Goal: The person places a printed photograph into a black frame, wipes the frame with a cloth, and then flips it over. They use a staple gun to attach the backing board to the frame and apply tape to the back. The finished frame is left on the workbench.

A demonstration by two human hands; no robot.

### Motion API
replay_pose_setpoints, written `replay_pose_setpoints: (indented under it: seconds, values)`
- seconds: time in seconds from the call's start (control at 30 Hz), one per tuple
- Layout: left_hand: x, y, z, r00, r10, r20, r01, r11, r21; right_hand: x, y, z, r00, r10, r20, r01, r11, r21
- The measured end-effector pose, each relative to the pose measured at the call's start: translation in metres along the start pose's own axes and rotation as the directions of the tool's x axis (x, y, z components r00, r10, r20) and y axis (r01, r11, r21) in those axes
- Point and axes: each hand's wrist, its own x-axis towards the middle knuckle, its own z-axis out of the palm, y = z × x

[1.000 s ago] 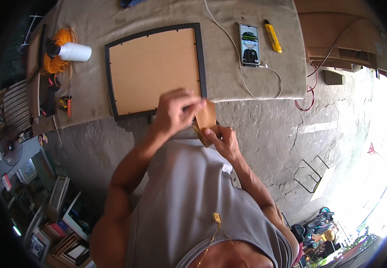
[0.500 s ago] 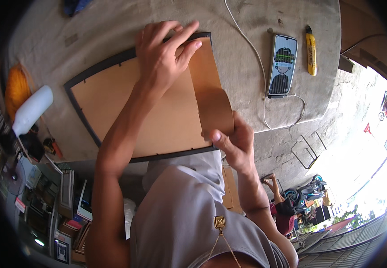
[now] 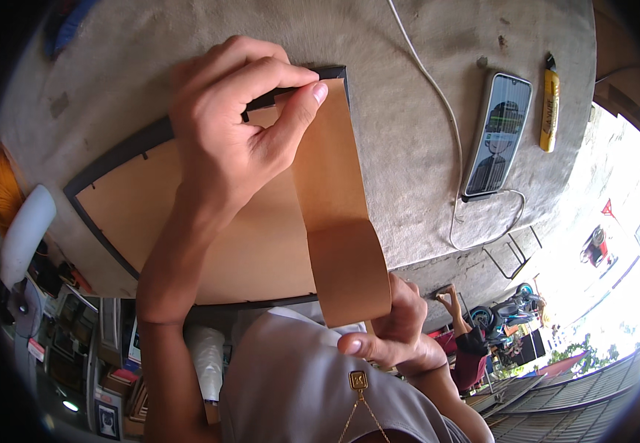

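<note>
A picture frame [image 3: 106, 235] with a thin black border lies back up on the table, its brown backing board [image 3: 239, 251] showing. Along its right side runs a wide strip of brown paper tape [image 3: 332, 162], curling over at the near end into a broad loop. My left hand [image 3: 235, 118] is at the far right corner, thumb and forefinger pinched at the strip's far end. At the looped end, my right hand [image 3: 394, 325] has its fingers against the tape's right side, partly hidden behind it, thumb extended below its near edge.
Right of the frame lie a phone [image 3: 499, 133] with a white cable [image 3: 438, 88] and a yellow marker-like tube [image 3: 549, 111]. A white cylindrical object [image 3: 28, 229] stands at the left table edge. A motorbike [image 3: 512, 314] and a seated person's leg [image 3: 453, 306] are beyond, lower right.
My right hand has come nearer to me with the looped tape, and the strip is longer. My left fingers, spread before, now pinch at the corner. The whole view has shifted.
</note>
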Motion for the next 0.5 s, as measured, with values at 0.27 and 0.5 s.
replay_pose_setpoints:
  seconds: [0.27, 0.5]
  values:
    - [-0.007, 0.007, -0.002, 0.984, -0.172, 0.054, 0.172, 0.985, 0.015, 0.001, 0.008, -0.008, 0.997, -0.057, 0.054, 0.06, 0.997, -0.043]
    - [-0.007, 0.007, 0.0, 0.988, -0.146, 0.055, 0.143, 0.988, 0.055, 0.002, 0.016, -0.005, 0.993, -0.106, 0.046, 0.108, 0.993, -0.038]
